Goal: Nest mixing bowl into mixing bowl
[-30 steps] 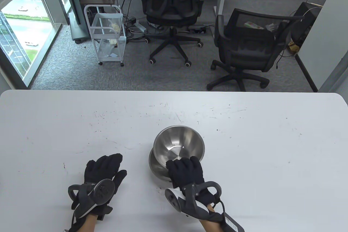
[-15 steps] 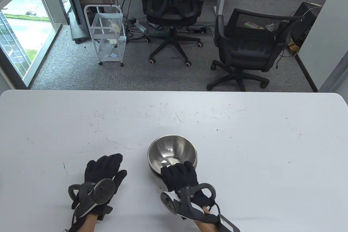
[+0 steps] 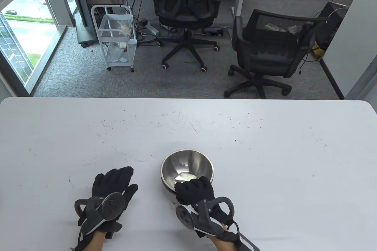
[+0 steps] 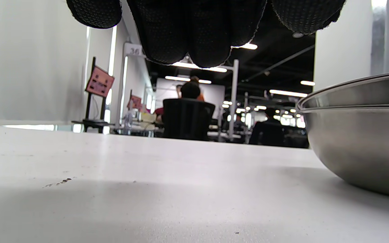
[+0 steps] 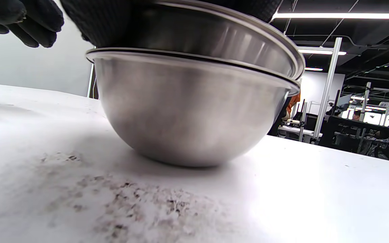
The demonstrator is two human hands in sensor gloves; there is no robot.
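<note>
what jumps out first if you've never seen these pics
The shiny steel upper bowl near the table's front middle, sitting inside the lower bowl with its rim slightly tilted. The gloved right hand grips its near rim. The left hand rests flat on the white table, to the left, apart from the bowls.

Two steel mixing bowls, upright, stacked near counter's front edge, centre. Inner bowl [image 3: 188, 166] shiny, empty, sits inside outer bowl [image 5: 187, 108]. Inner rim rides slightly tilted above outer rim, higher on near side in right wrist view. Outer bowl's rounded base rests on counter [image 3: 265, 151].
</note>
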